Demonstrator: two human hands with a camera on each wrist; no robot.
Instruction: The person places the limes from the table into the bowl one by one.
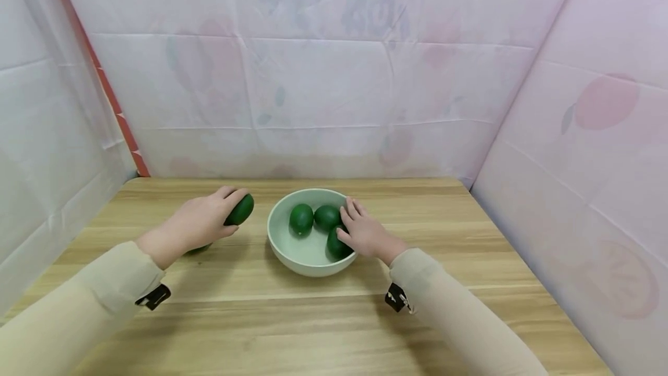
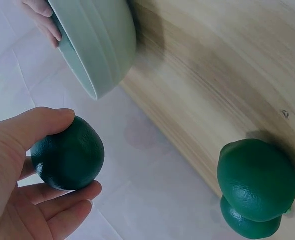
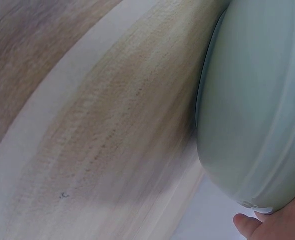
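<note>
A pale green bowl (image 1: 292,257) stands mid-table with three dark green round fruits in it (image 1: 301,218). My left hand (image 1: 200,222) is left of the bowl and grips another green fruit (image 1: 241,210) (image 2: 67,152), lifted off the table. Two more green fruits (image 2: 257,179) lie together on the wood beneath that hand. My right hand (image 1: 365,231) lies over the bowl's right rim with fairly straight fingers touching the nearest fruit (image 1: 336,246). The right wrist view shows only the bowl's outer wall (image 3: 257,110) and one fingertip (image 3: 247,224).
The wooden table (image 1: 313,318) is enclosed by pale patterned cloth walls on the left, back and right (image 1: 313,86). Bare wood lies in front of the bowl and to its right.
</note>
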